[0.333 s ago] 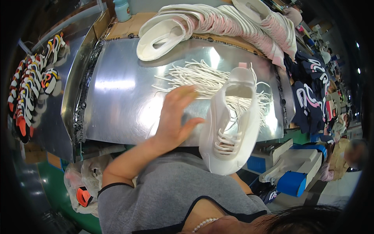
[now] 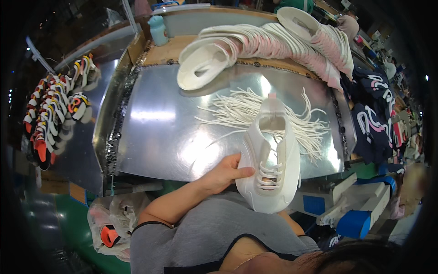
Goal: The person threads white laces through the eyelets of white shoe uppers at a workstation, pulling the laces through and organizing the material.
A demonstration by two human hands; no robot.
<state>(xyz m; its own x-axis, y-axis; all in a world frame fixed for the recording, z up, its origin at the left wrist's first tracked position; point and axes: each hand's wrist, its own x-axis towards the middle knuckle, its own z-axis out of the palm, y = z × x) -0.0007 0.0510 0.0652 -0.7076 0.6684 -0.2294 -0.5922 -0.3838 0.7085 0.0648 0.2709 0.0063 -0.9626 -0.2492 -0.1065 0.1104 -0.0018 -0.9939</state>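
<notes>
A white sneaker is held up in front of my chest, toe toward me and pink heel tab away. White lace runs in several rows across its lower throat. My left hand grips its left side near the toe, thumb on the upper and fingers partly hidden behind. Behind the shoe, my right forearm shows only in part; the right hand supports the sneaker from there, its fingers mostly hidden. Beyond the shoe, a spread bundle of loose white laces lies on the metal tabletop.
Stacked white and pink shoe uppers line the table's back edge, near a light blue bottle. Colourful shoe parts lie on a left-hand surface. Dark printed pieces are at right, above a blue-and-white machine. A plastic bag hangs lower left.
My left hand has come down from above the tabletop to the sneaker's left side and closed on it. The whole view has shifted slightly; the shoe stays in front of me.
</notes>
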